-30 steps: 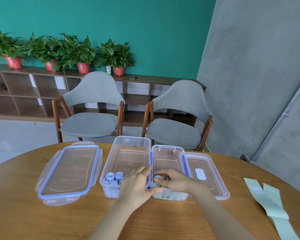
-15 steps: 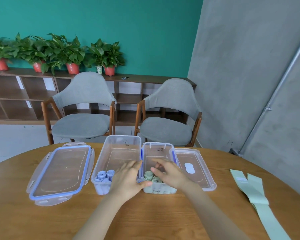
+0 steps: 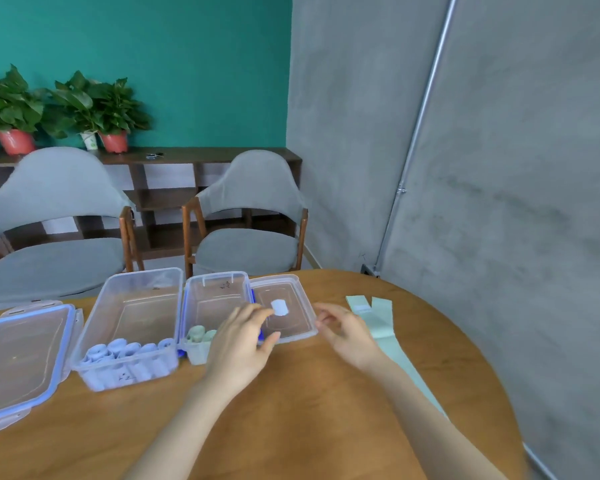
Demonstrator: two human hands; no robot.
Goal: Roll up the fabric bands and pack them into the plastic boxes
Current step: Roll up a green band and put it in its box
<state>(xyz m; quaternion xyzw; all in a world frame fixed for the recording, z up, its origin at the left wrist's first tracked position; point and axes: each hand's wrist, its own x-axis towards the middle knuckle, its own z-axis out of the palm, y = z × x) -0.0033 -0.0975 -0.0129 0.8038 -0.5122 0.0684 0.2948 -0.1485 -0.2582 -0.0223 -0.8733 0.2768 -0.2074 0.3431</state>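
Both hands were empty with fingers relaxed. The left hand [image 3: 238, 344] hovered beside the smaller box [image 3: 215, 299]; the right hand [image 3: 343, 332] was near the unrolled green band [image 3: 378, 317].

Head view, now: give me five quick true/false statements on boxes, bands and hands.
1. The left box holds blue rolls. True.
2. The right box is empty. False: green rolls sit at its near end.
3. A flat green band lies on the table. True.
4. The right hand grips that band. False: it holds nothing.
5. Both boxes have their lids on. False: both are open.
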